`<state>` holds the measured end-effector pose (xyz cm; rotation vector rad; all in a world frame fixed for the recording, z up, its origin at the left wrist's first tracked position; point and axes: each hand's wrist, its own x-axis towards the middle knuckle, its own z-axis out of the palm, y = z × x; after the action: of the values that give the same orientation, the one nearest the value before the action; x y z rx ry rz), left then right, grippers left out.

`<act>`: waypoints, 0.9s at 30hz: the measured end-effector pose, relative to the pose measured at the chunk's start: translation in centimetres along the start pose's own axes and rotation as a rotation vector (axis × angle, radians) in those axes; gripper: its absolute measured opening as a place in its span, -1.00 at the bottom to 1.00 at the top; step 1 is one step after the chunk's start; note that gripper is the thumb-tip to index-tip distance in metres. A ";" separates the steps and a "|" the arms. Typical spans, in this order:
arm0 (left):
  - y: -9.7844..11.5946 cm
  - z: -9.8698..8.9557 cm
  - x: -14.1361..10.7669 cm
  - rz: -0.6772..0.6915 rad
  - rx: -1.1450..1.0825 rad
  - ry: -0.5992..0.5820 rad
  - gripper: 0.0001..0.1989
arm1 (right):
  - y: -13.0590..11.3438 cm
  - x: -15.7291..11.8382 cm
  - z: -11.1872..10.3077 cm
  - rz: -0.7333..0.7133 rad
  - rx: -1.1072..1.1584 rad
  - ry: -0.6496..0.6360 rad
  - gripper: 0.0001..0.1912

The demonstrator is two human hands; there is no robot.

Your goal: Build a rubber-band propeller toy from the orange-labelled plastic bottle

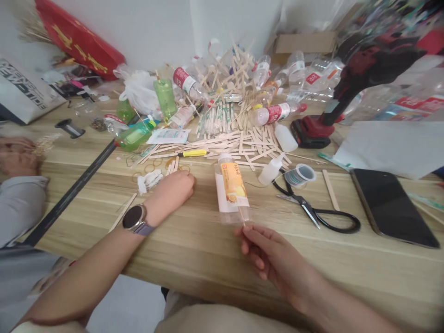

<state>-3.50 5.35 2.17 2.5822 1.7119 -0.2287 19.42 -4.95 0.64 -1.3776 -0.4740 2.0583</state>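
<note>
In the middle of the table is a clear plastic bottle (233, 185) with an orange and white label, its neck pointing away from me. At its near end, my right hand (265, 252) pinches a thin wooden stick (244, 221) between thumb and fingertips. The stick's far end reaches to the bottle's base; whether it touches or enters it I cannot tell. My left hand (175, 187), with a watch on the wrist, rests curled on the table to the left of the bottle. Its fingertips are hidden. Beyond it are several short wooden sticks (172, 166) and a crumpled white tissue (149, 180).
Black-handled scissors (312, 212), a wire spool (300, 175), a small dropper bottle (271, 170) and a phone (394, 206) lie to the right. Behind are piled craft sticks (243, 143), a yellow marker (194, 153), bottles and a cordless tool (312, 131). Another person's hand (18, 157) is at left.
</note>
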 end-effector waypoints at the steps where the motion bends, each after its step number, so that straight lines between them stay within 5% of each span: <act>1: -0.1 -0.1 0.0 0.000 -0.002 0.007 -0.80 | 0.0 -0.1 -0.1 0.008 -0.011 -0.005 -0.58; 5: 0.2 -1.2 -1.8 -0.039 -0.060 0.057 -0.84 | 0.3 -0.7 -0.8 0.033 -0.079 -0.022 -0.61; 7: 1.6 -2.0 -4.1 -0.095 -0.324 0.102 -0.89 | 0.7 -1.2 -1.2 0.000 -0.170 -0.031 -0.63; 13: 9.3 -1.3 -9.4 -0.150 -1.422 -0.360 -0.92 | 1.6 -2.7 -1.2 -0.352 -0.467 -0.060 -0.62; 16: 11.7 0.2 -9.2 -0.225 -1.725 -0.404 -0.92 | 1.6 -2.9 -1.1 -0.420 -0.423 -0.160 -0.74; 19: 12.4 1.0 -8.5 -0.333 -1.879 -0.372 -0.89 | 1.7 -3.0 -1.8 -0.308 -0.130 -0.221 -0.72; 22: 12.5 1.1 -8.2 -0.453 -2.072 -0.391 -0.82 | 1.8 -3.0 -2.6 -0.048 0.131 -0.393 -0.73; 27: 12.7 1.0 -8.3 -0.388 -2.095 -0.383 -0.84 | 1.2 -2.6 -3.3 0.251 -0.137 -0.485 -0.75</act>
<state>4.89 -7.30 1.69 0.5938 0.9683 0.6532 22.82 -7.65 0.45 -1.0430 -0.6820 2.6225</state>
